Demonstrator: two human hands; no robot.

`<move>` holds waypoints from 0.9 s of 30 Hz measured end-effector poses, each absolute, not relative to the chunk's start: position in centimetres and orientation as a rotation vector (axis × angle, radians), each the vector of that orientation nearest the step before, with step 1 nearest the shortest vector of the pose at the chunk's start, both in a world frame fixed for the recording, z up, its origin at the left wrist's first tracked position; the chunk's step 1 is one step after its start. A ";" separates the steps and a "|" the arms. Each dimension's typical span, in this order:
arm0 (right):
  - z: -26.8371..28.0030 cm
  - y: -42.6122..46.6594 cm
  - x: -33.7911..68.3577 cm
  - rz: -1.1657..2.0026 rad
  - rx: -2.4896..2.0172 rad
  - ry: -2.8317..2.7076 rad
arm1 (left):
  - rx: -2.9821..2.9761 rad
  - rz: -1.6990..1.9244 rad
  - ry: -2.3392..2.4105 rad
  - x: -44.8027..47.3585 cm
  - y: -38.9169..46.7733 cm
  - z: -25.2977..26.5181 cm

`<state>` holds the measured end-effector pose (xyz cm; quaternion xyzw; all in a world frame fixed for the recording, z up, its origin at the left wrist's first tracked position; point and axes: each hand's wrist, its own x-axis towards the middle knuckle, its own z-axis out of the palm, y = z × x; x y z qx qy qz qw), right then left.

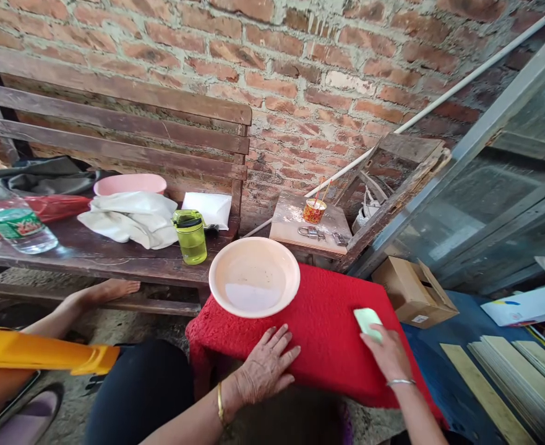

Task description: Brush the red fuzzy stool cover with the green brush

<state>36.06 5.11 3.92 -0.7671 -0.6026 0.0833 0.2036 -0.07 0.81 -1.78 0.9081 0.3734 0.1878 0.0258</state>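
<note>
My left hand (272,363) lies flat with its fingers spread on the near edge of a red cloth (328,321) that covers a small table. A gold bracelet is round that wrist. On the cloth's right part, my right hand (388,355), with a silver bangle, grips a small pale green block (369,321). Whether it is a sponge or a folded cloth I cannot tell; my fingers hide its near end. Beyond my left hand, a pale pink basin (255,310) with shallow water stands on the table's far left corner.
On the wooden bench (114,262) are a green bottle (192,238), a water bottle (17,225), white cloth (128,216) and a pink tub (130,183). A stool (291,232) holds a red-and-yellow cup (313,212). A cardboard box (406,290) sits right. Another person's foot (114,290) is at left.
</note>
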 end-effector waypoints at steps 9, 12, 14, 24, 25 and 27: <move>4.3 4.6 38.6 0.164 -2.346 -1.522 | 2.816 0.416 1.117 -0.7 1.2 -2.7; 3.1 7.0 29.0 0.324 -2.014 -1.806 | 2.824 0.383 1.136 -0.6 1.2 -2.7; 2.6 8.4 24.0 0.375 -1.811 -1.973 | 2.828 0.359 1.153 -0.6 1.2 -2.9; 5.4 9.9 36.3 0.280 -2.435 -1.608 | 2.827 0.343 1.167 -0.3 0.9 -2.9; 5.9 9.8 37.9 0.251 -2.565 -1.503 | 2.825 0.349 1.162 -0.4 0.8 -2.7; 6.6 9.9 39.3 0.208 -2.658 -1.409 | 2.828 0.366 1.154 -0.5 0.7 -2.3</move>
